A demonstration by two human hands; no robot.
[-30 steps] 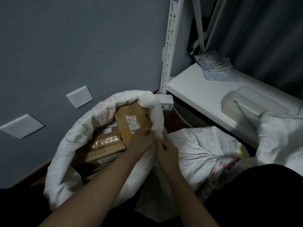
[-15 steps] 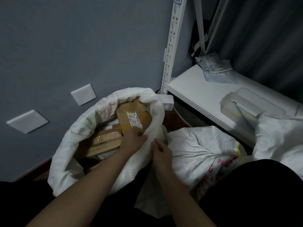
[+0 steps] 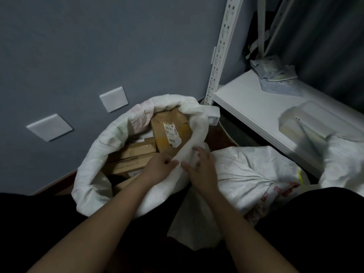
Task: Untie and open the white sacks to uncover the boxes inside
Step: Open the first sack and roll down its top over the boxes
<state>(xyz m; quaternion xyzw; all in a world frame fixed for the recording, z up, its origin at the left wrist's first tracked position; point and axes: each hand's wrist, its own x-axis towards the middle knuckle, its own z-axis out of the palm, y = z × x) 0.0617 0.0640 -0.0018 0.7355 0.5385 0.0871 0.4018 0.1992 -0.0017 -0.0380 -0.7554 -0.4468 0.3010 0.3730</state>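
I had the open sack (image 3: 94, 154) standing against the blue wall (image 3: 78, 46), its mouth gaping up toward twelve o'clock and its long axis running from the floor near me up and away. My left hand (image 3: 157, 168) pinched the rolled rim at the sack's four o'clock edge, thumb and fingers curled round the cloth, and I held it there to keep the fold from springing back over the boxes. My right hand (image 3: 201, 168) lay just beside it on the outer skin of the same rim, fingers spread and only lightly bent — whether they truly clutched the fabric I could not tell in that dim light.

Inside, the labelled box (image 3: 169, 129) stood tilted toward one o'clock, its label face-up; the flat cartons (image 3: 132, 154) lay lower, their long edges running from eight to two o'clock.

The second sack (image 3: 256, 170) lay slumped at three o'clock of my hands, its mouth not showing — I judged it next. The white shelf (image 3: 256, 107) sat beyond it.
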